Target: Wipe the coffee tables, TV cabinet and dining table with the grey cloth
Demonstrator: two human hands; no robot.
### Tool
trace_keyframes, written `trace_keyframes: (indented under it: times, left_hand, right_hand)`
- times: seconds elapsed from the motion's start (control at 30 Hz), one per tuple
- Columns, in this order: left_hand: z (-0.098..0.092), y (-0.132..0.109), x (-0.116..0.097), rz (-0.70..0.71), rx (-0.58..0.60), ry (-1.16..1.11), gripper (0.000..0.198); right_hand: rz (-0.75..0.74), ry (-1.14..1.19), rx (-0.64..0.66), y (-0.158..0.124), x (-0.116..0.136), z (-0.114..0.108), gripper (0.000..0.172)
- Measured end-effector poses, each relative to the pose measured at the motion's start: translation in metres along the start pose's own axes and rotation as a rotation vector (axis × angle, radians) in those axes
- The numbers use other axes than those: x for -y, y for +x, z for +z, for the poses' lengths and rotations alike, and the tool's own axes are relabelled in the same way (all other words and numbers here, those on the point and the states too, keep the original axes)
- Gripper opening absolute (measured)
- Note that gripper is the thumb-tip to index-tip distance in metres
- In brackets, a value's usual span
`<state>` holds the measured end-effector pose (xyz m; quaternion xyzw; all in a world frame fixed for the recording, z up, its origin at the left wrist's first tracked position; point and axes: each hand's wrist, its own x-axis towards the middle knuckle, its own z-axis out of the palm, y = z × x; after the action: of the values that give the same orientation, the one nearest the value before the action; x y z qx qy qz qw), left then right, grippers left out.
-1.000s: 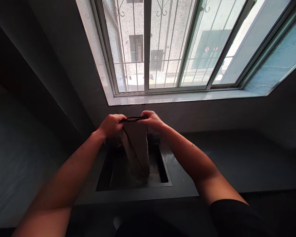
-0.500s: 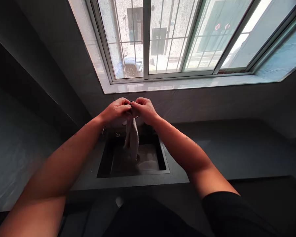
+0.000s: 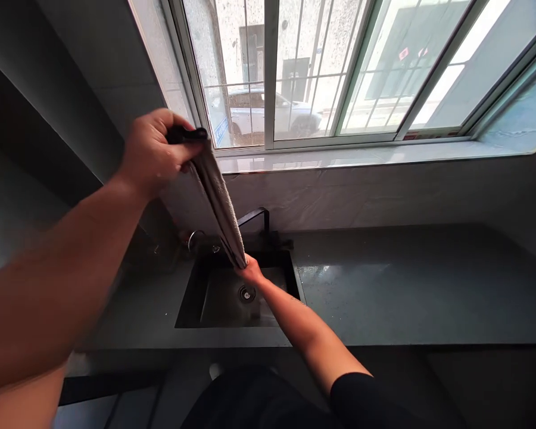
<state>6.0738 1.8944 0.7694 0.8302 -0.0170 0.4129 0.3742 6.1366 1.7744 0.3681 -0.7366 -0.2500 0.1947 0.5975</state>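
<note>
A greyish cloth (image 3: 223,199) with a dark edge hangs in a long, narrow fold over the sink (image 3: 214,298). My left hand (image 3: 154,152) is raised near the window's lower left corner, closed on the cloth's dark upper end. Lower down, my right hand (image 3: 251,271) grips the bottom end of the cloth above the basin. Its fingers are partly hidden behind the cloth and the back of the hand. The cloth is stretched at a slant between both hands.
A dark faucet (image 3: 265,220) stands behind the sink, partly covered by the cloth. The drain (image 3: 247,294) shows in the basin. Grey countertop (image 3: 406,286) runs off to the right, with a wet sheen near the sink. A sliding window (image 3: 304,137) rises behind.
My left hand has risen to the upper left with one end of the cloth. The right hand has dropped to the cloth's lower end. The cloth went from hanging down to stretched at a slant.
</note>
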Motion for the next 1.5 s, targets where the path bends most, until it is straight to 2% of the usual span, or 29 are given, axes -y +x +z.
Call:
trace_keyframes:
  times: [0.07, 0.13, 0.23, 0.37, 0.43, 0.47, 0.53, 0.6, 0.67, 0.7, 0.8, 0.87, 0.93, 0.97, 1.03, 1.13, 1.23, 1.3, 1.37, 1.43, 1.5]
  left_hand:
    - [-0.014, 0.004, 0.002, -0.005, -0.075, 0.034, 0.03]
    - [-0.026, 0.005, 0.01, -0.047, -0.07, 0.061, 0.029]
    - [-0.042, 0.004, 0.033, -0.119, -0.084, 0.065, 0.037]
    - [-0.068, -0.011, 0.067, -0.23, -0.226, -0.012, 0.057]
    - [-0.081, -0.033, 0.082, -0.3, -0.167, -0.055, 0.062]
    - [-0.086, -0.048, 0.09, -0.339, -0.085, -0.076, 0.061]
    - [-0.088, -0.083, 0.112, -0.43, 0.152, -0.112, 0.051]
    - [-0.075, -0.121, 0.143, -0.554, 0.389, -0.126, 0.035]
    - [-0.044, -0.159, 0.181, -0.669, 0.629, -0.11, 0.036]
    - [-0.023, -0.177, 0.199, -0.69, 0.681, -0.136, 0.039]
    - [0.053, -0.224, 0.242, -0.7, 0.635, -0.126, 0.067]
    - [0.099, -0.244, 0.255, -0.668, 0.587, -0.162, 0.09]
    - [0.132, -0.255, 0.26, -0.702, 0.604, -0.274, 0.085]
    - [0.142, -0.256, 0.261, -0.724, 0.613, -0.323, 0.075]
    - [0.148, -0.249, 0.26, -0.741, 0.578, -0.354, 0.056]
    - [0.137, -0.222, 0.25, -0.64, 0.498, -0.239, 0.041]
    - [0.128, -0.189, 0.226, -0.472, 0.619, 0.114, 0.022]
    - [0.132, -0.172, 0.207, -0.411, 0.721, 0.334, 0.015]
    - [0.143, -0.16, 0.191, -0.415, 0.783, 0.428, 0.023]
    - [0.154, -0.153, 0.179, -0.431, 0.82, 0.467, 0.031]
    - [0.163, -0.149, 0.172, -0.5, 0.849, 0.468, 0.036]
  right_hand:
    - [0.055, -0.02, 0.02, -0.011, -0.02, -0.002, 0.015]
    - [0.113, -0.039, 0.036, -0.022, -0.034, -0.008, 0.018]
    - [0.196, -0.069, 0.047, -0.037, -0.052, -0.016, 0.024]
    - [0.286, -0.126, 0.026, -0.048, -0.073, -0.04, 0.023]
    - [0.311, -0.17, -0.004, -0.044, -0.078, -0.063, 0.021]
    - [0.319, -0.196, -0.022, -0.039, -0.078, -0.077, 0.021]
    - [0.32, -0.254, -0.057, -0.024, -0.074, -0.106, 0.021]
    - [0.288, -0.312, -0.071, -0.002, -0.063, -0.128, 0.022]
    - [0.225, -0.364, -0.052, 0.023, -0.044, -0.138, 0.023]
    - [0.188, -0.386, -0.033, 0.035, -0.032, -0.136, 0.024]
    - [0.055, -0.453, 0.056, 0.064, 0.011, -0.109, 0.03]
    - [-0.11, -0.541, 0.158, 0.076, 0.041, -0.084, 0.034]
    - [-0.291, -0.628, 0.245, 0.081, 0.065, -0.067, 0.041]
    - [-0.361, -0.646, 0.262, 0.082, 0.074, -0.065, 0.045]
    - [-0.435, -0.606, 0.247, 0.081, 0.078, -0.076, 0.054]
    - [-0.406, -0.462, 0.235, 0.073, 0.052, -0.111, 0.053]
    - [-0.212, -0.299, 0.213, 0.055, -0.002, -0.128, 0.03]
    - [-0.136, -0.225, 0.193, 0.041, -0.039, -0.117, 0.026]
    - [-0.129, -0.169, 0.183, 0.026, -0.068, -0.093, 0.035]
    - [-0.121, -0.041, 0.197, 0.013, -0.087, -0.064, 0.052]
    - [-0.095, 0.173, 0.222, 0.003, -0.098, -0.036, 0.08]
